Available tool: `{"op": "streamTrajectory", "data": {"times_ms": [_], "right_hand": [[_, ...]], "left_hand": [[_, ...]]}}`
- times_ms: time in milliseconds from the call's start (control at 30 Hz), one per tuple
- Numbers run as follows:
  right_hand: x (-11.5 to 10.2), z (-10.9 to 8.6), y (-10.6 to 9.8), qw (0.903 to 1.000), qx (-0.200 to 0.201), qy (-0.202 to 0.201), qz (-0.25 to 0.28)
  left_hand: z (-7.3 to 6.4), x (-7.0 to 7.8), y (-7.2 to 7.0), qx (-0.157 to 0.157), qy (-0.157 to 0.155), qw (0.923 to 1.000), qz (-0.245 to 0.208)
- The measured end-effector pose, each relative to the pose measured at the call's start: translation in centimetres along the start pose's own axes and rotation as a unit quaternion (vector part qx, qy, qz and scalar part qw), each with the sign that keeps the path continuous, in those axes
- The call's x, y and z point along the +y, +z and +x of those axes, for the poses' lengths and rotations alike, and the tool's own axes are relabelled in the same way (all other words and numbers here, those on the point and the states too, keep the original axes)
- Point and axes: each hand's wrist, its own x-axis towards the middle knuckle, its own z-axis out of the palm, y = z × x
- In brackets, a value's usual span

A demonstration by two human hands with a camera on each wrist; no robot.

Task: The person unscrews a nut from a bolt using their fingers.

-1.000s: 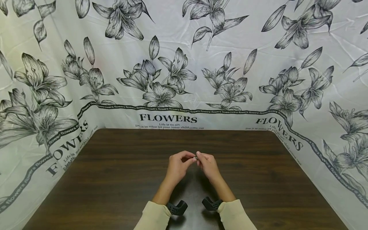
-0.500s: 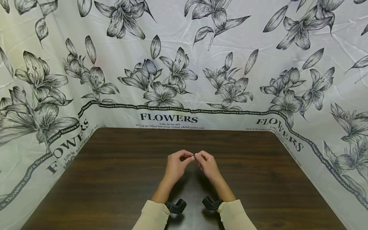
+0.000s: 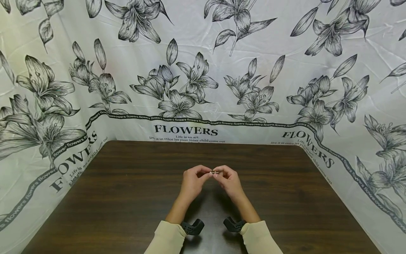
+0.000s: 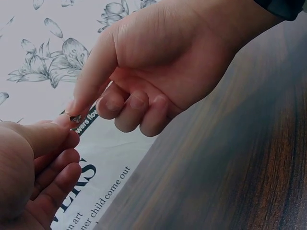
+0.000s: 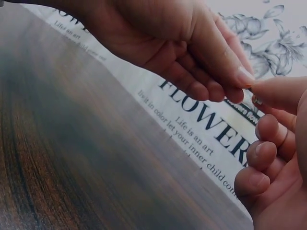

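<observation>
A short, thin, silvery bolt-like piece (image 3: pixel 214 172) spans the small gap between my two hands, raised over the table. Its left end is pinched by the thumb and forefinger of my left hand (image 3: pixel 191 181). Thumb and forefinger of my right hand (image 3: pixel 230 180) meet at its right end, where a wider collar shows. In the left wrist view only a shiny bit of the metal piece (image 4: pixel 75 118) peeks out between the fingertips. From the right wrist, a small glint of the piece (image 5: pixel 257 100) shows beneath the thumbs; fingers hide the rest.
The dark wood-grain table (image 3: pixel 127 204) stretches out under both hands. Behind and along its sides hangs a white curtain (image 3: pixel 253 42) printed with black lilies and lettering. Black wrist mounts (image 3: pixel 193 227) sit at the cream sleeve cuffs (image 3: pixel 169 234).
The left hand has drifted slightly left, and its fingertips stand a little farther from the right hand's. More of the metal piece shows between them. The right hand's fingers have shifted on it.
</observation>
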Motion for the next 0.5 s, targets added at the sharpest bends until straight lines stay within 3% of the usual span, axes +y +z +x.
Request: {"op": "streamTrajectory", "data": {"times_ms": [333,500], "right_hand": [[-0.3,-0.1,-0.2,0.9999,-0.003,-0.014,0.005],[-2.1,-0.4,0.1,1.0,-0.004,0.001,-0.005]], "left_hand": [[0.0,0.1,0.0,-0.002,-0.006,0.9999,-0.01],[0.0,0.0,-0.1,-0.004,-0.005,0.9999,-0.012]]}}
